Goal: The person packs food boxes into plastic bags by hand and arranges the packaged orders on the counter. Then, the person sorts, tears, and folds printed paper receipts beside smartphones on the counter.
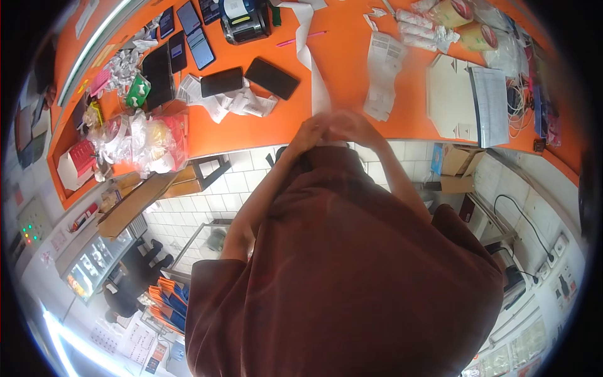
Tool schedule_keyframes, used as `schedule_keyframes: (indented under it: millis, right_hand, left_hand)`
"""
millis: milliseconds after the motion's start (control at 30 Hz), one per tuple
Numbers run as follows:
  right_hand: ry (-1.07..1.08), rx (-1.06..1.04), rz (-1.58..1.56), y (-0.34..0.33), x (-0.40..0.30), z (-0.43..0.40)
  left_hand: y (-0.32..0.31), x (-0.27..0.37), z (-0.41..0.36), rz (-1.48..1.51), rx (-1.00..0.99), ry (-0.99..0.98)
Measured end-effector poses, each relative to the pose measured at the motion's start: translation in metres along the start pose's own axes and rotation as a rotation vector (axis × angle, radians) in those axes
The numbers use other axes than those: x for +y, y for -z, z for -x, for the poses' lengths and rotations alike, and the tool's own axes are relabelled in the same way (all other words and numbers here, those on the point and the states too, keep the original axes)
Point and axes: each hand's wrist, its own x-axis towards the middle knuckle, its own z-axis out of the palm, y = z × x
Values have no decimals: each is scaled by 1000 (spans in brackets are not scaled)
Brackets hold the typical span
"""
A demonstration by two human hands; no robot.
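Observation:
My left hand (311, 131) is at the front edge of the orange counter (344, 61), with its fingers closed at the near end of a long white paper strip (304, 52). The strip trails away over the counter toward a black printer (242, 26). Beside it, my right hand (351, 126) is blurred by motion; its fingers are bent near the left hand, and I cannot tell what they hold. A creased printed paper slip (384, 70) lies beyond the right hand. Two dark smartphones, one flat (222, 82) and one angled (272, 77), rest to the left near crumpled receipts (249, 102).
Several more phones (200, 47) lie at the back left, near plastic wrapping (141, 141). At right are a white board (450, 99), a stack of printed sheets (491, 106) and packing tape rolls (478, 36). A cardboard box (459, 165) sits below. Another person (125, 292) is behind, lower left.

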Motion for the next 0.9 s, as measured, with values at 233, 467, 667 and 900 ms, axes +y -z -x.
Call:
schedule_keyframes:
  millis: [233, 467, 667, 900]
  right_hand:
    - [63, 47, 266, -15, 20, 0]
    - [-210, 224, -287, 12, -21, -37]
    - [128, -211, -19, 65, -68, -85]
    - [113, -582, 577, 114, -138, -110]
  left_hand:
    - [17, 18, -12, 491, 275, -26]
    - [15, 50, 15, -744, 239, -375]
    - [34, 12, 22, 600, -27, 325]
    - [57, -11, 57, 171, -162, 358]
